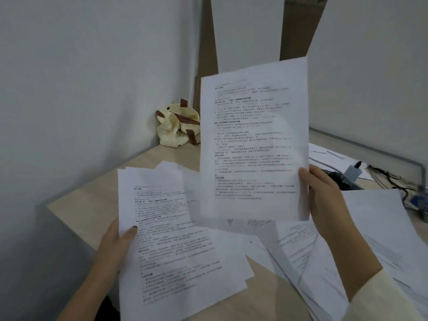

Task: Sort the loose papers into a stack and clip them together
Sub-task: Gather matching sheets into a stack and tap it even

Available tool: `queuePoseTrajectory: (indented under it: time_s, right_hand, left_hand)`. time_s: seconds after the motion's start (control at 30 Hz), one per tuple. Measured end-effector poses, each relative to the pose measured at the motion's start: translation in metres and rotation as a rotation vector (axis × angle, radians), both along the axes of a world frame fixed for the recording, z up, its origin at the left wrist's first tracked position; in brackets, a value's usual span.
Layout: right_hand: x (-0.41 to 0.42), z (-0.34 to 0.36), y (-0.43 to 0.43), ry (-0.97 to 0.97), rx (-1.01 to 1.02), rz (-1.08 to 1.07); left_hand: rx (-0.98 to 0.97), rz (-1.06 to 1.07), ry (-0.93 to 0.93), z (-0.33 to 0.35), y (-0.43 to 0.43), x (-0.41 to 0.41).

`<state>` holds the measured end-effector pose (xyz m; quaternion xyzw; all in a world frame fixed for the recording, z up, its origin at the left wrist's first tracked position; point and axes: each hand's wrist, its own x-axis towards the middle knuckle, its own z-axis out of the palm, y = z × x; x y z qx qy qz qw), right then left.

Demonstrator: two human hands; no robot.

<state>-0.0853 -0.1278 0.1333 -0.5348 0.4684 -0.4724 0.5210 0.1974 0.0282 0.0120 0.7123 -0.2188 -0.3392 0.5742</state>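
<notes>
Papers: with the left hand [115,242] pinching a ragged sheaf [176,246] and the right hand [324,200] gripping one raised sheet [252,140], lay it squarely on top, corners matched.

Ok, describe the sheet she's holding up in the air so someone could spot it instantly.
Start at the wooden desk strewn with printed papers. Above its middle, the right hand pinches one sheet by its right edge. It alone stands upright, off the desk, unlike the bundle in the left hand.
</notes>
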Motion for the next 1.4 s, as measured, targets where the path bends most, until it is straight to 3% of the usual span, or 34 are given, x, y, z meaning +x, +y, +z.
queuePoseTrajectory:
  time_s: [0.17, 0.3, 0.43, 0.57, 0.77, 0.9, 1.13, 1.4]
  right_hand:
    - [-0.007, -0.015, 0.013, 0.076, 0.099, 0.058]
    - [0.011, -0.047, 0.035, 0.32, 0.138, 0.083]
    - [0.032, -0.09, 0.048, 0.623, 0.051, 0.219]
    - [0.05, -0.11, 0.051, 0.716, -0.02, 0.269]
    - [0.065, -0.115, 0.047, 0.73, -0.053, 0.311]
    - [0.069, -0.108, 0.028, 0.757, -0.09, 0.265]
    - [0.065, -0.096, -0.057, 0.958, -0.106, 0.163]
    - [0.076, -0.104, -0.104, 1.21, -0.033, 0.308]
  left_hand:
    - [-0.025, -0.007, 0.114, 0.004, 0.005, -0.008]
    - [-0.076, -0.014, 0.222, 0.007, 0.013, -0.012]
    - [-0.034, 0.089, 0.33, 0.004, 0.012, -0.017]
    - [0.0, 0.1, 0.437, 0.015, 0.003, -0.017]
    - [-0.03, 0.103, 0.291, 0.007, 0.013, -0.018]
    - [-0.022, 0.021, 0.063, -0.006, 0.016, -0.01]
    - [0.004, 0.003, -0.135, -0.004, -0.008, -0.005]
    - [0.097, 0.001, -0.177, -0.019, -0.019, 0.003]
